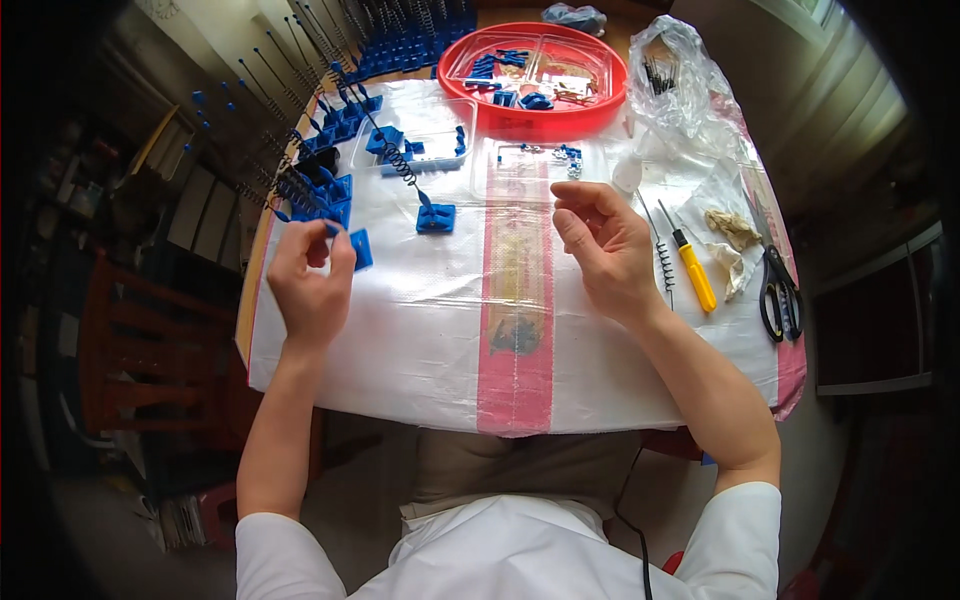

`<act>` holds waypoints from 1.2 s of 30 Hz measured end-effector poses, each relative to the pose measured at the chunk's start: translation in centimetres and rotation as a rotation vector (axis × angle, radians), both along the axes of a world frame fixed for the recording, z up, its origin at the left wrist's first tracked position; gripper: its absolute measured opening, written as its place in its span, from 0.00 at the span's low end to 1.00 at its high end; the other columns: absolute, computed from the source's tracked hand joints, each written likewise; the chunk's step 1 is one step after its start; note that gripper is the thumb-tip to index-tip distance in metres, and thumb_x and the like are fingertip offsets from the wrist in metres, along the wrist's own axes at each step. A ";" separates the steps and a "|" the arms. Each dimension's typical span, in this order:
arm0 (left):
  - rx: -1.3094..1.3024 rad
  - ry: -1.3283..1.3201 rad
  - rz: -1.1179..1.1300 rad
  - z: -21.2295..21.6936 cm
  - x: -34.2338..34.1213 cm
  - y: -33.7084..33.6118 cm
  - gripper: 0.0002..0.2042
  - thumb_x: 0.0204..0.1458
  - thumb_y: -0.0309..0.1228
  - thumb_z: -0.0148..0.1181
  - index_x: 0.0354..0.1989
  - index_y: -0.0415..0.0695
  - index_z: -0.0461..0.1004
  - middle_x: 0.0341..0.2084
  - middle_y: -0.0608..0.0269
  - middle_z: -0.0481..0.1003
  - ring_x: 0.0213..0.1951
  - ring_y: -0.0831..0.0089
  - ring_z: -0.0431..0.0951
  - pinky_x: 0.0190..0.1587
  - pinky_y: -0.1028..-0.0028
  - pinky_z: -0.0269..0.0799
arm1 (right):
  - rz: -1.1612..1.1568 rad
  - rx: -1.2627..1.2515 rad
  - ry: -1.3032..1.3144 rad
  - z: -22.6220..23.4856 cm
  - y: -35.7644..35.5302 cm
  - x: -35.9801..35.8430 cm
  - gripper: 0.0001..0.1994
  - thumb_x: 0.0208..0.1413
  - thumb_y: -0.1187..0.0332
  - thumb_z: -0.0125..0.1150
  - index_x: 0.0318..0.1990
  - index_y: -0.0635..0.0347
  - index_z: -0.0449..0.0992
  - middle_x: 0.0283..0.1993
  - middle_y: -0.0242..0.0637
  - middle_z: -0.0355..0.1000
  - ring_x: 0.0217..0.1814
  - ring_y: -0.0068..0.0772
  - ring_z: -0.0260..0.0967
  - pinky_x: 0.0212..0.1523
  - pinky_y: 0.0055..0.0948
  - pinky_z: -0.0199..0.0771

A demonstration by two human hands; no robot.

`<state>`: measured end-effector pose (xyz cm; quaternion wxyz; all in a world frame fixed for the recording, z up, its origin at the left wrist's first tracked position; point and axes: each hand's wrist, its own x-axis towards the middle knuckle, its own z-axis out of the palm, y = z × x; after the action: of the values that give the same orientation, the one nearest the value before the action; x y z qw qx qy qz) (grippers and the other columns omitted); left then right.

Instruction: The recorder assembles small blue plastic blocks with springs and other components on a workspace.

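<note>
My left hand (310, 280) is at the left side of the table, fingers pinched on a small blue plastic block (360, 248) that carries a long black spring rod. Behind it stands a row of finished blue blocks with spring rods (310, 150). My right hand (605, 245) hovers over the table's middle right, fingers loosely curled; whether something tiny sits between thumb and fingers I cannot tell. One blue block with a spring (435, 216) stands between my hands. A clear tray (520, 165) with small blue parts lies just beyond my right hand.
A red round tray (535, 118) with clear compartments of parts sits at the back. A clear plastic bag (680, 85) lies at back right. A yellow-handled screwdriver (692, 270), a loose spring (663, 262) and black scissors (778, 285) lie right. White sheet with a red stripe (515, 340) covers the table.
</note>
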<state>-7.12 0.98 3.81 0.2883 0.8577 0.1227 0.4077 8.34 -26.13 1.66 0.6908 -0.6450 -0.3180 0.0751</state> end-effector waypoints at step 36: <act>-1.543 0.625 -1.175 -0.6 7.5 -7.9 0.15 0.64 0.36 0.52 0.44 0.35 0.73 0.31 0.55 0.80 0.37 0.65 0.82 0.48 0.66 0.76 | 0.381 0.086 0.437 0.1 -0.3 0.6 0.12 0.61 0.65 0.62 0.44 0.67 0.77 0.34 0.33 0.75 0.33 0.20 0.69 0.37 0.23 0.70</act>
<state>0.42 -6.96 3.22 0.8723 0.4306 -0.0186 -0.2309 8.90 -26.39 1.75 0.7431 -0.5123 -0.2800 0.3270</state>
